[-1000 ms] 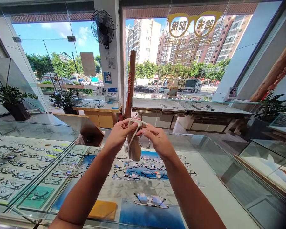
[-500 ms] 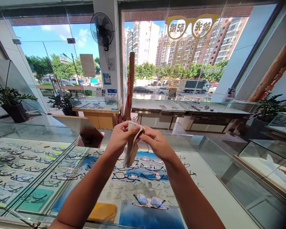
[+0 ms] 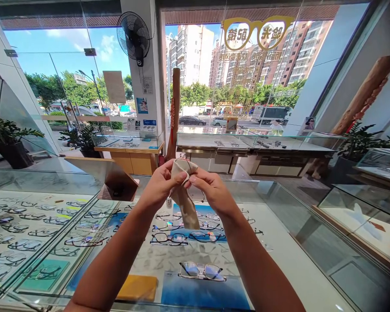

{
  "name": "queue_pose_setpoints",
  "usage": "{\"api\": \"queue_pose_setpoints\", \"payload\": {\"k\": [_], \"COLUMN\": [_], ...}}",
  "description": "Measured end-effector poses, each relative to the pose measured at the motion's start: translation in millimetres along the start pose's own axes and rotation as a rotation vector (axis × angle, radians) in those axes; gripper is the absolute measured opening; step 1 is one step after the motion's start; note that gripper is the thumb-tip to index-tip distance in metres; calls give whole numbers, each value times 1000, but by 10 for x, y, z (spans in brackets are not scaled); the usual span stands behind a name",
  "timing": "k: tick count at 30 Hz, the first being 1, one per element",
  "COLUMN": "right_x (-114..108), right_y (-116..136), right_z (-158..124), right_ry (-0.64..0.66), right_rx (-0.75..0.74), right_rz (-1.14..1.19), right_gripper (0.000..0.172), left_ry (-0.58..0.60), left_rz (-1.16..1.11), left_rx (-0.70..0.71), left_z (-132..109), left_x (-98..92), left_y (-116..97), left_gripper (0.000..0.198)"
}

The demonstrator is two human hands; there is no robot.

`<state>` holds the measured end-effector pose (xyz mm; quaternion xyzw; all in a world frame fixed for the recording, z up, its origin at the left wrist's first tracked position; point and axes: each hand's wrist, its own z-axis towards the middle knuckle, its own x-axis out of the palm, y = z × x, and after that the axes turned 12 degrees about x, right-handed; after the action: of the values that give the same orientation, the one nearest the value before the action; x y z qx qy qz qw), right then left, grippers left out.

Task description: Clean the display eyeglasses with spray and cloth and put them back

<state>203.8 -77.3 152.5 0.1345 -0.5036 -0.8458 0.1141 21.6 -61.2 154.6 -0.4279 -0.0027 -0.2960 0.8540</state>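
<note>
Both hands meet above the glass display counter (image 3: 263, 216). In my left hand (image 3: 160, 184), thumb and fingers pinch a beige cloth (image 3: 189, 210), whose loose end hangs down. My right hand (image 3: 211, 188) has its fingers closed at the cloth's right side, on a pair of thin-framed eyeglasses (image 3: 203, 197). Only bits of the frame show, above the cloth and below the right fingers; the cloth and fingers hide the rest. Under the arms, another pair of eyeglasses (image 3: 201, 271) rests by a blue sheet (image 3: 204, 294).
Rows of spectacles (image 3: 22, 245) fill the case at left. A tilted mirror-like board (image 3: 118, 177) stands on the counter beyond my left forearm. An orange-yellow case (image 3: 138, 287) lies near the front edge. Further glass showcases (image 3: 214, 145) line the window.
The cloth has turned in my fingers: its hanging end has swung to the right and its top now spreads over the frame. The view has shifted slightly.
</note>
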Motion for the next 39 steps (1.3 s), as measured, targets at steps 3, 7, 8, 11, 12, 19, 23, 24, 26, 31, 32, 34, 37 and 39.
{"api": "queue_pose_setpoints", "payload": {"k": [3, 7, 8, 11, 12, 19, 23, 24, 26, 31, 32, 34, 37, 39], "right_x": [2, 8, 15, 43, 50, -22, -50, -38, 7, 133, 136, 111, 32, -11], "right_y": [-13, -11, -5, 19, 30, 121, 94, 82, 65, 79, 83, 86, 81, 74], "right_z": [2, -1, -4, -22, -30, -82, -65, -58, -47, -54, -57, -59, -48, -34], "right_ry": [-9, 28, 41, 92, 107, 96, 97, 97, 103, 168, 172, 161, 134, 122], "right_rx": [-2, 1, 1, 1, 2, 11, 25, 26, 29, 31, 34, 44, 65, 82], "right_rz": [1, -64, -86, -121, -121, -93, -76, -67, -61, -92, -84, -56, -1, 33], "right_gripper": [29, 29, 28, 28, 27, 29, 31, 31, 32, 31, 31, 30, 29, 29], "left_ry": [-32, -117, -140, -182, -184, 130, 112, 92, 27, -217, -213, -122, 62, 134], "left_rz": [52, 164, 187, 220, 225, 192, 192, 190, 194, 290, 304, 317, 280, 242], "left_rx": [31, 141, 160, 191, 193, 122, 115, 122, 153, 263, 257, 214, 143, 108], "left_z": [-27, -60, -68, -84, -85, -44, -49, -58, -83, -132, -128, -106, -58, -39], "left_x": [66, 159, 181, 220, 218, 11, -24, -1, 72, 191, 174, 103, -20, -65], "left_y": [61, 97, 97, 79, 64, -156, -152, -121, -41, 59, 42, -24, -148, -195], "left_gripper": [39, 39, 40, 48, 51, 50, 40, 41, 41, 50, 52, 55, 50, 42]}}
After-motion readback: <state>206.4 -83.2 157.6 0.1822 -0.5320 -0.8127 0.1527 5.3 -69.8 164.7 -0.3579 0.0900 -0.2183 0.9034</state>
